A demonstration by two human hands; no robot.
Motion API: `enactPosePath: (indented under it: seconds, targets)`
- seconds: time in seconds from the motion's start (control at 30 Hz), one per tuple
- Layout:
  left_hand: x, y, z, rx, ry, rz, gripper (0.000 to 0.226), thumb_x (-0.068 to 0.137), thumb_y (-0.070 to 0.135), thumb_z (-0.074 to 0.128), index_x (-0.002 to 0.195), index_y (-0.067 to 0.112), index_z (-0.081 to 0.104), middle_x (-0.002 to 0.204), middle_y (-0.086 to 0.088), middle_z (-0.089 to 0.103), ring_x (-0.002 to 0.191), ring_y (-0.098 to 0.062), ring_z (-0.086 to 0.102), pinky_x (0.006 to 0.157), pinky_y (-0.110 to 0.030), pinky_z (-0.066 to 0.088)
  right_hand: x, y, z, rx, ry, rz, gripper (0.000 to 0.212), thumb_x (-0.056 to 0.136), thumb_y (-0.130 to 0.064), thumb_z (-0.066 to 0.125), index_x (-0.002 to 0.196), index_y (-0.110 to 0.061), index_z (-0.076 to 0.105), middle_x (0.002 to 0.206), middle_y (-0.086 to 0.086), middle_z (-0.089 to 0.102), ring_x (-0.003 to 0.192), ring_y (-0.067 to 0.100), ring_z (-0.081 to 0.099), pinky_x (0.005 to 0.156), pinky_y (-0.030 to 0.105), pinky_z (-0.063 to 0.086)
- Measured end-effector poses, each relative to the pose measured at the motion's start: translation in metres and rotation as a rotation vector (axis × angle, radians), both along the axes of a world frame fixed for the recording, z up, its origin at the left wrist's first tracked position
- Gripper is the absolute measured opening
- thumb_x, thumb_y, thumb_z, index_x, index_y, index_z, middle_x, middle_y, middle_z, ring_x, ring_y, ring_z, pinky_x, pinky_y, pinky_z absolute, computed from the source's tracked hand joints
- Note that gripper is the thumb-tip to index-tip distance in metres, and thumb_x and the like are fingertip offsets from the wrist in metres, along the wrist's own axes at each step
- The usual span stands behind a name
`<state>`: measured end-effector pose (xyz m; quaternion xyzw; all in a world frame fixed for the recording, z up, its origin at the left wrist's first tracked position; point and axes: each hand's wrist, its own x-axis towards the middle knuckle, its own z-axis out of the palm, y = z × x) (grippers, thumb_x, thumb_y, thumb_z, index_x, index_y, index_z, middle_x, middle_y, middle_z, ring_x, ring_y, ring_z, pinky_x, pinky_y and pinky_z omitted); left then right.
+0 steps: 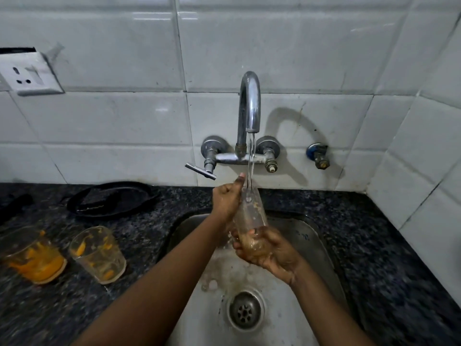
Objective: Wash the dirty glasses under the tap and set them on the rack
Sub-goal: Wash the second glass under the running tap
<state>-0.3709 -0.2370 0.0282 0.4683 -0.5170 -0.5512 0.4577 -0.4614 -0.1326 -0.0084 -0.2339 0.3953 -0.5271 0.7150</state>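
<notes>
No brand, label or writing can be read anywhere. A clear glass (pixel 250 216), tall and smooth-sided, is held tilted over the steel sink (pixel 311 245), its mouth up toward the back wall and directly under the water stream (pixel 251 156) falling from the curved chrome tap (pixel 250 103). The right hand (pixel 268 250) cups the glass's base, fingers curled round it and wet. The left hand (pixel 228 199) is closed against the glass's upper side near the rim, thumb raised beside the stream. The sink basin is dull, stained metal with a round slotted drain (pixel 245 311) near its front edge.

On the speckled dark stone counter (pixel 374 245), left of the sink, stand two more dirty glasses: one near the left edge (pixel 33 255) with thick orange residue pooled inside, and one just beside it, closer to the sink (pixel 98 253), streaked with orange bits. Behind them, toward the counter's back edge, lies a black oval pouch (pixel 112 199). The wall is glossy white tile, with a white socket (pixel 27 73) at upper left.
</notes>
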Motion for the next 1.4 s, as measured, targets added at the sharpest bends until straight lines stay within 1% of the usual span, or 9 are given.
enactPosePath:
  seconds: [0.2, 0.37, 0.53, 0.77, 0.97, 1.1, 1.27, 1.33, 1.4]
  targets:
    - [0.011, 0.010, 0.032, -0.255, -0.483, -0.285, 0.044, 0.095, 0.028, 0.041, 0.061, 0.006, 0.058, 0.068, -0.018, 0.066, 0.059, -0.026, 0.062, 0.067, -0.033, 0.051, -0.016, -0.020, 0.015, -0.277, 1.148, -0.084, 0.069, 0.060, -0.004, 0.082, 0.118, -0.011, 0.045, 0.110, 0.005, 0.061, 0.095, 0.019, 0.062, 0.074, 0.035, 0.055]
    - [0.021, 0.016, 0.061, 0.141, -0.255, -0.667, 0.028, 0.093, 0.008, 0.035, 0.106, -0.003, 0.057, 0.106, -0.022, 0.062, 0.099, -0.033, 0.061, 0.091, -0.039, 0.049, -0.035, -0.042, 0.032, -0.526, 1.486, -0.158, 0.065, 0.063, -0.005, 0.076, 0.119, -0.022, 0.049, 0.111, 0.007, 0.061, 0.101, 0.026, 0.059, 0.087, 0.043, 0.051]
    - [0.005, 0.017, 0.053, -0.088, -0.764, -0.853, 0.031, 0.092, 0.007, 0.048, 0.122, -0.001, 0.053, 0.126, -0.019, 0.053, 0.117, -0.029, 0.051, 0.097, -0.024, 0.038, -0.031, -0.046, 0.049, -0.764, 1.872, 0.007, 0.078, 0.064, -0.009, 0.079, 0.133, -0.012, 0.042, 0.127, 0.010, 0.052, 0.116, 0.026, 0.048, 0.099, 0.045, 0.041]
    - [-0.019, 0.023, 0.038, -0.298, -1.355, -0.846, 0.034, 0.092, 0.009, 0.047, 0.126, 0.004, 0.051, 0.132, -0.014, 0.053, 0.122, -0.028, 0.051, 0.105, -0.033, 0.039, -0.034, -0.044, 0.023, -0.603, 1.539, -0.024, 0.084, 0.057, -0.004, 0.081, 0.129, -0.025, 0.043, 0.127, 0.004, 0.052, 0.112, 0.021, 0.053, 0.085, 0.035, 0.054]
    - [0.010, 0.013, 0.069, 0.073, -0.708, -1.129, 0.018, 0.095, 0.006, 0.040, 0.102, 0.009, 0.056, 0.093, -0.007, 0.058, 0.089, -0.022, 0.056, 0.071, -0.015, 0.048, -0.032, -0.034, 0.007, -0.615, 1.533, -0.287, 0.077, 0.055, -0.015, 0.081, 0.125, -0.015, 0.049, 0.118, 0.009, 0.060, 0.108, 0.028, 0.058, 0.088, 0.046, 0.050]
    - [0.003, 0.005, 0.061, 0.123, -0.245, -0.678, 0.026, 0.097, 0.006, 0.032, 0.093, 0.002, 0.057, 0.084, -0.012, 0.060, 0.071, -0.018, 0.059, 0.068, -0.026, 0.052, -0.028, -0.034, 0.021, -0.269, 1.823, -0.310, 0.087, 0.065, -0.028, 0.076, 0.137, -0.026, 0.026, 0.125, 0.007, 0.056, 0.116, 0.031, 0.051, 0.096, 0.050, 0.039]
    - [-0.016, 0.021, 0.028, -0.331, -0.435, -0.047, 0.042, 0.096, 0.037, 0.040, 0.076, 0.008, 0.063, 0.078, -0.018, 0.069, 0.073, -0.033, 0.066, 0.072, -0.041, 0.056, 0.000, -0.021, 0.036, -0.187, 2.070, -0.132, 0.112, 0.068, -0.040, 0.076, 0.146, -0.029, -0.004, 0.134, 0.010, 0.045, 0.120, 0.029, 0.046, 0.098, 0.047, 0.038]
    - [-0.012, 0.016, 0.021, -0.333, -0.429, 0.006, 0.042, 0.093, 0.039, 0.048, 0.060, 0.016, 0.059, 0.063, -0.012, 0.065, 0.062, -0.032, 0.064, 0.063, -0.040, 0.055, 0.003, -0.018, 0.033, -0.260, 1.861, -0.071, 0.117, 0.067, -0.034, 0.078, 0.146, -0.031, -0.008, 0.132, 0.012, 0.046, 0.115, 0.030, 0.050, 0.092, 0.043, 0.046]
    - [-0.003, 0.015, 0.019, -0.254, -0.303, -0.020, 0.042, 0.091, 0.035, 0.053, 0.052, 0.020, 0.052, 0.050, -0.002, 0.056, 0.048, -0.020, 0.054, 0.050, -0.030, 0.049, -0.003, -0.014, 0.036, -0.294, 1.284, 0.008, 0.115, 0.065, -0.016, 0.081, 0.144, -0.039, 0.001, 0.134, 0.008, 0.047, 0.112, 0.025, 0.055, 0.088, 0.040, 0.052]
